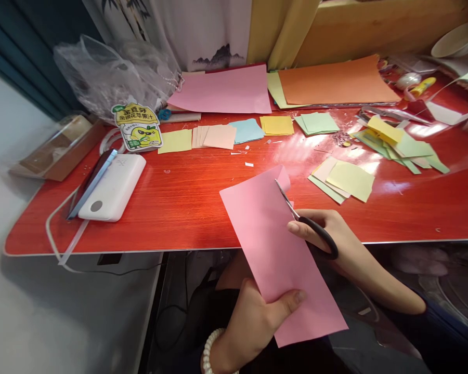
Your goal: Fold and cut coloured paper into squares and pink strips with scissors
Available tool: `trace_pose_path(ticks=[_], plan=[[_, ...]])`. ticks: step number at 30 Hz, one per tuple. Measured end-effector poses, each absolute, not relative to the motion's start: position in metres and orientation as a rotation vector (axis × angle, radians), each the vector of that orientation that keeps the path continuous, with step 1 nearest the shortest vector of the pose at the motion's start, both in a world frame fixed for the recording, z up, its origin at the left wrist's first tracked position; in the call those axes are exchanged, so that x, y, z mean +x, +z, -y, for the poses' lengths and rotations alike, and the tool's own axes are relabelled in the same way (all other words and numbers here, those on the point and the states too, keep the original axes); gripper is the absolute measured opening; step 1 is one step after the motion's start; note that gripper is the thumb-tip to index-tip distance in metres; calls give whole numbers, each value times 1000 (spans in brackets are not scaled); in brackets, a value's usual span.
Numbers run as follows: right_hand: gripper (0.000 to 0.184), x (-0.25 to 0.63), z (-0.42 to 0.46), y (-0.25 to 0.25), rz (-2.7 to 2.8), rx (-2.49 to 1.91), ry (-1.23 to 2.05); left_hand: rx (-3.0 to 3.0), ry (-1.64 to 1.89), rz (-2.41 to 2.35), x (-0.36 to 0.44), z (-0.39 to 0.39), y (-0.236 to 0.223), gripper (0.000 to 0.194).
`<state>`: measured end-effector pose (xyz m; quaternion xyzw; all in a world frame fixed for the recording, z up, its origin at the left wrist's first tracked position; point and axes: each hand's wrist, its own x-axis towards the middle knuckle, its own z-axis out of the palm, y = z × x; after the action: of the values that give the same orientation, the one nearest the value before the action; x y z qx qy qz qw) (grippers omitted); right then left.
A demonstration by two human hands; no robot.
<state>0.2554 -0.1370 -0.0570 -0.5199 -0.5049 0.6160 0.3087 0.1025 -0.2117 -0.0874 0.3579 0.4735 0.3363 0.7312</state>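
Note:
A long sheet of pink paper [273, 244] slants across the table's front edge. My left hand [255, 317] pinches its lower part, thumb on top and fingers hidden underneath. In my right hand [327, 234] is a pair of scissors [320, 234] with black handles. One blade lies over the paper near its far right side, where a cut strip curls up; the other blade is hidden below. Small paper pieces lie beyond the sheet: a green and cream pile [347, 179] to the right, and yellow [276, 125], blue [247, 131] and pink [220, 136] ones in a row.
On the left of the red table [179, 208] are a white power bank [113, 189], cables and a cardboard box [58, 148]. Large pink [226, 91] and orange sheets [335, 83] lie at the back. Mixed paper scraps [405, 145] sit at right.

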Motion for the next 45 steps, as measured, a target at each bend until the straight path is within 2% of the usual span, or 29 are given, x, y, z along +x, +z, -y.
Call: trace_pose_path(ticks=[20, 40, 45], plan=[[45, 255, 137, -57, 1410, -1459, 1548, 837, 747, -1081, 105, 218, -91, 28], [43, 255, 137, -60, 1407, -1453, 1566, 901, 631, -1163, 105, 218, -85, 27], [49, 255, 136, -59, 1433, -1468, 1518, 892, 636, -1152, 106, 219, -83, 26]])
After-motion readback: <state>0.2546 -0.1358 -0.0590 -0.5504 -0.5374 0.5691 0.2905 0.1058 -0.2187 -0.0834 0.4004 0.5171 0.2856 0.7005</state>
